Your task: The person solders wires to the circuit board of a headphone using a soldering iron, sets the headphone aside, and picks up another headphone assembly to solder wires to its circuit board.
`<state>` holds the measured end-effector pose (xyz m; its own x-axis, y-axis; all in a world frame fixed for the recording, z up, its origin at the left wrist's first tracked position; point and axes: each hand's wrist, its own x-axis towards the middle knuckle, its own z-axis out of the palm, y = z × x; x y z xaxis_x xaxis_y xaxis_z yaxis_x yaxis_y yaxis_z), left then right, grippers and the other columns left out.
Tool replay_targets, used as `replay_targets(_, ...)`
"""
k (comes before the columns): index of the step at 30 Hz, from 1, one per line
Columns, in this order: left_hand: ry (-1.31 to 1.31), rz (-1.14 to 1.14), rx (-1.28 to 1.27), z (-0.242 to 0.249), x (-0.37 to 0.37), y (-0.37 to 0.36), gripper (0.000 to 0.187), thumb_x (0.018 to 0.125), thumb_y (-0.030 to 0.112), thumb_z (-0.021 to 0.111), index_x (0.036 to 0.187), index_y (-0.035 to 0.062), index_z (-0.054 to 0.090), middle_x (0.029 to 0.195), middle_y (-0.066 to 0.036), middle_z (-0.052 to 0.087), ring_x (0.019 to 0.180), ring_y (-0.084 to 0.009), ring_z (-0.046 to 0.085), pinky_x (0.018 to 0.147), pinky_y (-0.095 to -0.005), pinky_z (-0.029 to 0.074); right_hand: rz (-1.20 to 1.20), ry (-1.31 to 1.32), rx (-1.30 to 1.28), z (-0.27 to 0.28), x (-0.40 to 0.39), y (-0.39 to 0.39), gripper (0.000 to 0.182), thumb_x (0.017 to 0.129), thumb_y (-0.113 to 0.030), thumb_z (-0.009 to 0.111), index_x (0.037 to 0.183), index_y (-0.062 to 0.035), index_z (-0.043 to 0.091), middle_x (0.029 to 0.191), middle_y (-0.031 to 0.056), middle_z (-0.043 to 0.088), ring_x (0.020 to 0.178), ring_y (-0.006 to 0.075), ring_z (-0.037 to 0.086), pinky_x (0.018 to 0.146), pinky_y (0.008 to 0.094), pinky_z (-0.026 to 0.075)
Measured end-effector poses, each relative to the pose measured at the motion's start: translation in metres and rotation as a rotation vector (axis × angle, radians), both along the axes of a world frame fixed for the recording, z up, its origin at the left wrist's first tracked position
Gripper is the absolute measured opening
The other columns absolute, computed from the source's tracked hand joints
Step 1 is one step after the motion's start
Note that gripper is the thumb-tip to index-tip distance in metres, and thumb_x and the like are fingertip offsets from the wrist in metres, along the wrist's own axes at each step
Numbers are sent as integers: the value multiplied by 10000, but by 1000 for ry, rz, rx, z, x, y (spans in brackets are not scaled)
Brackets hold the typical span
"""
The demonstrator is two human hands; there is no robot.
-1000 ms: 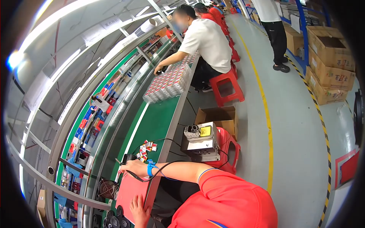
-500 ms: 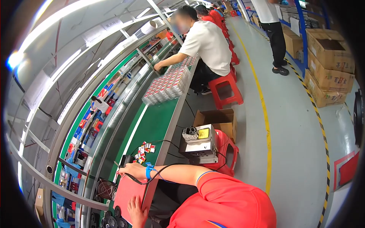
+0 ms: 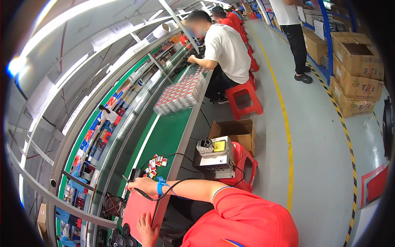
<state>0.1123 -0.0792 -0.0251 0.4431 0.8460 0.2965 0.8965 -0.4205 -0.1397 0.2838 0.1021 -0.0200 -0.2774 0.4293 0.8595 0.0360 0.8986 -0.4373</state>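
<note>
Down at the near end of the long green-topped workbench (image 3: 168, 127), the person's right hand (image 3: 142, 185) is curled around a black corded tool (image 3: 135, 173), its thin tip pointing away over the bench's left edge; a blue strap (image 3: 160, 186) circles that wrist and a black cable trails back along the forearm. The left hand (image 3: 147, 228) lies flat, fingers spread and gripping nothing, on the near edge of a red rectangular pad (image 3: 140, 208) that covers the bench's near corner. Just beyond the tool, a small heap of red-and-white parts (image 3: 155, 162) sits on the green surface. A round black fan with a wire grille (image 3: 114, 204) lies beside the pad's left edge. Off the bench's right edge, a grey metal box with a yellow label (image 3: 216, 156) rests on a red plastic stool (image 3: 245, 162), with an open brown cardboard carton (image 3: 234, 129) just behind it. Farther along the bench, clear trays of red-and-white pieces (image 3: 181, 92) are stacked, and a co-worker in a white shirt (image 3: 226, 45) sits there on another red stool.
</note>
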Motion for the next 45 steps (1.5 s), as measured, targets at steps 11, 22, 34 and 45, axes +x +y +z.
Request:
replay_targets(11,-10,-3,15,1,3,-1,712,627,150,710,1280,48,445,1284,-183,435,1172,-394,400,967,-486,336,-19,-72,-13,4,-1,-8,238,748,-44,591,973,-108,552,825,131,606,774,352,597,639,444,463)
replay_targets(22,-233,51,-73,-3,-16,4,658,616,157,735,1228,67,512,1288,-157,455,1198,-379,399,1002,-468,324,-56,-241,-51,-30,-28,12,223,815,-82,517,1022,-158,554,963,144,586,916,351,591,720,423,501)
replay_targets(34,-569,-25,-406,26,-52,21,447,659,139,739,1072,28,608,1190,-151,544,1072,-343,491,922,-409,411,26,-438,158,-26,-26,30,262,753,-71,589,1009,-121,567,803,70,502,809,251,543,620,338,486)
replay_targets(45,-605,-122,-326,-9,-70,24,417,663,138,752,1048,69,607,1095,-111,569,1006,-293,553,850,-399,455,321,-696,30,-17,-16,33,325,773,-112,524,1097,-121,554,1068,154,548,1063,293,527,803,374,462)
